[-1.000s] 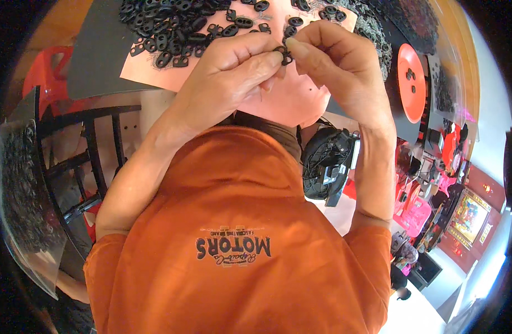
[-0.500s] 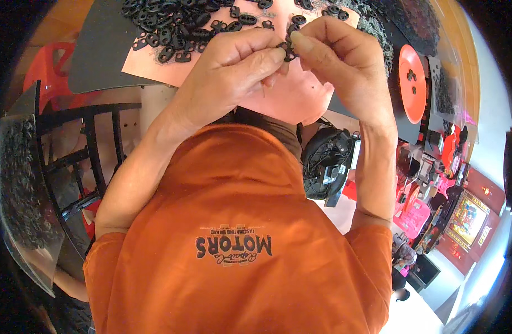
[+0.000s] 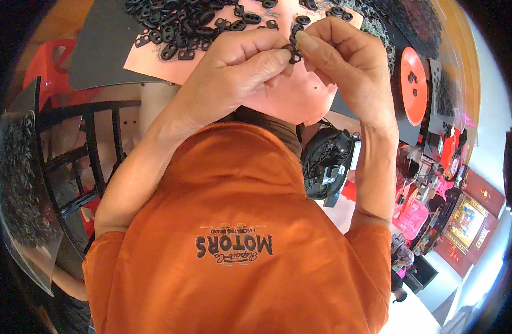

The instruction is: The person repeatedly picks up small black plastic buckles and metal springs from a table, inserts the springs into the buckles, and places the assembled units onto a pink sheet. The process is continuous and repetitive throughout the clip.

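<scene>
My left hand [image 3: 239, 69] and my right hand [image 3: 348, 64] meet over a pink sheet [image 3: 300, 100]. Both are closed in a pinch. Between their fingertips is a small black plastic cord lock [image 3: 294, 55] with round holes; fingers cover part of it. Just beyond the left hand spreads a heap of black cord lock parts [image 3: 178, 28], some oval with two holes, others squarish. A few more loose parts lie right behind my fingertips. Fine wire springs [image 3: 264, 16] are scattered on the sheet among them.
A grey heap of what look like small springs [image 3: 378, 30] lies right of the sheet. Farther right stands a red plate [image 3: 410, 108] with several black parts. A dark board [image 3: 100, 53] lies under the sheet. A red plastic chair [image 3: 50, 92] is at the left.
Both hands have shifted very slightly right and keep their pinch. The cord lock between them is turned a little, showing a round hole more clearly. The whole table view moved slightly too.
</scene>
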`<state>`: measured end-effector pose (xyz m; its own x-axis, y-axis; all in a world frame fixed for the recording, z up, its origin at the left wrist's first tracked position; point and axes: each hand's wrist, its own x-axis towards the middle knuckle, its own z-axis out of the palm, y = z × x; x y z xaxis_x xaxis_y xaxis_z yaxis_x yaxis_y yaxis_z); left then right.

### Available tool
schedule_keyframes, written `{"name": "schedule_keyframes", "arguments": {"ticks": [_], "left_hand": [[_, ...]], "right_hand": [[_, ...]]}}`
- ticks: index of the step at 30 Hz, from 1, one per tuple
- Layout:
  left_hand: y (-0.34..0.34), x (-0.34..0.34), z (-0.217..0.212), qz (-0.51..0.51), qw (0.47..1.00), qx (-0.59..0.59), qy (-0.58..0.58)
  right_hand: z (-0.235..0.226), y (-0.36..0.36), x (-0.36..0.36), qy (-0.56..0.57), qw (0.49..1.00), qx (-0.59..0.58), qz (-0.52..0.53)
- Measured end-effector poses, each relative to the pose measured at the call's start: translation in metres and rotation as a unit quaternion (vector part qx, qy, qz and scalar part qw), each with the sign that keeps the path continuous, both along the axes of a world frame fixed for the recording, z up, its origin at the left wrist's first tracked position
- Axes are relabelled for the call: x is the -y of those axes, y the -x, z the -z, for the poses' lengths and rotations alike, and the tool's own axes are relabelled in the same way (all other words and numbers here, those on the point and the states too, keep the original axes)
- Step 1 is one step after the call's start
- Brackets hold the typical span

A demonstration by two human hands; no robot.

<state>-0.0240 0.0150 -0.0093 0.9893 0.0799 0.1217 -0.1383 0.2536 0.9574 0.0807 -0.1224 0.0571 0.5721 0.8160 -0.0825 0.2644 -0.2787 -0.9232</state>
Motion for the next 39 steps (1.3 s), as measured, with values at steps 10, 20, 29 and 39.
{"name": "schedule_keyframes", "arguments": {"ticks": [10, 20, 29, 39], "left_hand": [[0.0000, 0.0017, 0.0006, -0.010, 0.999, -0.005, 0.034], [0.0005, -0.0002, -0.0022, 0.000, 0.999, -0.029, 0.013], [0.0010, -0.0011, -0.0028, 0.006, 0.999, -0.032, 0.015], [0.0007, 0.0020, -0.0053, -0.028, 0.999, -0.020, -0.001]], "right_hand": [[0.0009, 0.0014, -0.0004, -0.014, 1.000, -0.002, 0.009], [0.0023, -0.0006, 0.0005, -0.034, 0.999, -0.022, 0.021], [0.0034, 0.0024, -0.0009, -0.024, 0.999, -0.029, 0.019], [0.0011, 0.0011, 0.0024, -0.029, 0.999, -0.019, 0.015]]}}
